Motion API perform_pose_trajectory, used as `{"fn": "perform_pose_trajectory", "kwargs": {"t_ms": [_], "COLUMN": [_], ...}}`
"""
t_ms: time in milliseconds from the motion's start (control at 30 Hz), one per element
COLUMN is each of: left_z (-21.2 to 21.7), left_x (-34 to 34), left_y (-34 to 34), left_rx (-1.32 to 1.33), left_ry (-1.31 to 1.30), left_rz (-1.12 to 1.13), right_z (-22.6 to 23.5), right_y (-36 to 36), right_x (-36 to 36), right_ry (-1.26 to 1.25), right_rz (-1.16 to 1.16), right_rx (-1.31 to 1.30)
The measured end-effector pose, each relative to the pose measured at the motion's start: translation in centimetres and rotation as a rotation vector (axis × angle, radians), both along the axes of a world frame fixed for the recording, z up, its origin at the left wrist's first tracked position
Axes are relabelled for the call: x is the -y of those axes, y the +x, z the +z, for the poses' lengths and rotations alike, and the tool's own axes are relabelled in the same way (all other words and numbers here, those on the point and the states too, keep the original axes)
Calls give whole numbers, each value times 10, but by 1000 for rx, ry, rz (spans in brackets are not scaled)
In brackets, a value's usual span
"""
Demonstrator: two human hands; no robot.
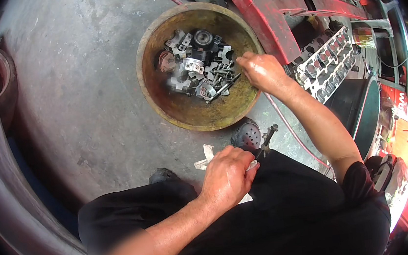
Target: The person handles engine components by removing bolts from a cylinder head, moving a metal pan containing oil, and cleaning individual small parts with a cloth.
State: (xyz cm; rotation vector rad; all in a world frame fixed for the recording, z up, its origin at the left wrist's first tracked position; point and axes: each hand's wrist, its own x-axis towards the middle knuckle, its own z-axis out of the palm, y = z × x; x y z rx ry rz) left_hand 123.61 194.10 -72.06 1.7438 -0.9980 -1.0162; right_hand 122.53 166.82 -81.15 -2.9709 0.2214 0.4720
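Note:
My left hand (230, 174) is closed around a crumpled white cloth (208, 157), whose ends stick out past the fingers, above my lap. Just beyond its fingertips is a slim dark metal piece (269, 135); whether the hand holds it too, I cannot tell. My right hand (260, 70) is over the right side of a round, stained basin (191, 120), fingers drawn together; what they pinch, if anything, is hidden. Inside the basin lie metal bearing caps (192, 65), several bolts (218, 72), a long rod-like bolt (225, 88) and a black cylindrical part (203, 39).
A red metal frame (273, 27) stands close to the basin's right. Beyond my right forearm lie a cylinder head (325, 64) and a large dark round container (359, 105). A hose (289, 124) runs over the grey concrete floor (82, 90). My shoe (247, 134) is near the basin.

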Motion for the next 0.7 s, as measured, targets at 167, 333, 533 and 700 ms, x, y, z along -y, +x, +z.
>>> {"fn": "perform_pose_trajectory", "kwargs": {"t_ms": [167,333,533,700], "left_z": [-3,-2,-4,-3], "left_x": [0,2,1,1], "left_y": [-1,0,1,4], "left_rx": [11,29,36,34], "left_ry": [2,-3,-15,-15], "left_rz": [12,9,13,35], "right_z": [-15,-30,-20,-10], "right_y": [1,2,-8,1], "right_x": [-11,-20,-47,-47], "right_ry": [-181,-62,131,30], "right_rz": [152,145,118,80], "right_rx": [-125,-216,-222,-194]}}
